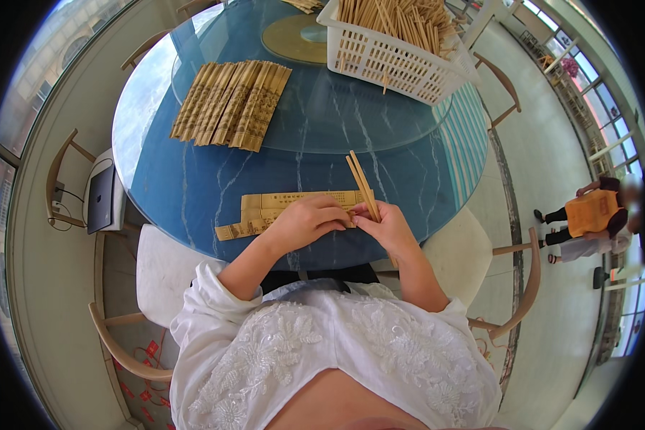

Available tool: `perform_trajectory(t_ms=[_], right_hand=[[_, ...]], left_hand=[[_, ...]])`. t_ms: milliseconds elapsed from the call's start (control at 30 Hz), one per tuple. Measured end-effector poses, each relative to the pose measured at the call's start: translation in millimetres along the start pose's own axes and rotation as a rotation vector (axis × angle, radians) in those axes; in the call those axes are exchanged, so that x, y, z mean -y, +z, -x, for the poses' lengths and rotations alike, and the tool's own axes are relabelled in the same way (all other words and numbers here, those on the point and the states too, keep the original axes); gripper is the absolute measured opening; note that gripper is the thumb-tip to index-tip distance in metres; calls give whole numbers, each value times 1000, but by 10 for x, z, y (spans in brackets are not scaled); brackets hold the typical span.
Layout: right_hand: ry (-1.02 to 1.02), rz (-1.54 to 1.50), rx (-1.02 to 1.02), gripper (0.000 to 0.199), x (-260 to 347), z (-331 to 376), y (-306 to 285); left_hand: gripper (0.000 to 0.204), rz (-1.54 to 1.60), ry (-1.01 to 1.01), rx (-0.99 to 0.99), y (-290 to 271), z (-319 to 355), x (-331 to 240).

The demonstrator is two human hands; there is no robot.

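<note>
In front of me, my right hand [385, 228] is closed around a pair of wooden chopsticks [361, 180], which lean up and to the left. My left hand [309, 221] has its fingers bent together at the right end of a tan printed paper chopstick sleeve [238, 230]. The fingertips of both hands meet there and partly hide the sleeve's end. Behind my left hand, more flat paper sleeves [262, 203] lie on the blue table. Farther left is a neat row of chopstick sleeves [231, 104], rounded as if filled.
A white slatted plastic basket [398, 68] full of loose chopsticks stands at the far right on the glass turntable [315, 122]. Chairs surround the round table [193, 204]. A laptop [101, 198] rests on the left chair. People are on the floor at the right.
</note>
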State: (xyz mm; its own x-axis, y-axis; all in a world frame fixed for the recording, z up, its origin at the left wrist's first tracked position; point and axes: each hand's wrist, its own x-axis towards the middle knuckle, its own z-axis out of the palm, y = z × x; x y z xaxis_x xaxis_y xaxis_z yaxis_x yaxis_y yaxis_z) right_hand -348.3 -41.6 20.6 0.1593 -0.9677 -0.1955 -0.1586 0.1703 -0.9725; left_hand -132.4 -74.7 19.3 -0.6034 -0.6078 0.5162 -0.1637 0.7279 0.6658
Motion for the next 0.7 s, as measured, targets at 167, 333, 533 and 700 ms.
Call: perform_trajectory(t_ms=[167,333,533,700], right_hand=[[-3,53,-4,25,28,1,18],[-32,74,-1,25,44,-1,50],[-56,148,-12,24,33,4,54],[-89,117,-14,24,-20,9,38]], left_hand=[[14,-26,0,-10,7,10,31],[12,-37,-24,17,17,27,49],[11,-2,-108,54,25,35,23],[9,5,-110,63,34,27,23]])
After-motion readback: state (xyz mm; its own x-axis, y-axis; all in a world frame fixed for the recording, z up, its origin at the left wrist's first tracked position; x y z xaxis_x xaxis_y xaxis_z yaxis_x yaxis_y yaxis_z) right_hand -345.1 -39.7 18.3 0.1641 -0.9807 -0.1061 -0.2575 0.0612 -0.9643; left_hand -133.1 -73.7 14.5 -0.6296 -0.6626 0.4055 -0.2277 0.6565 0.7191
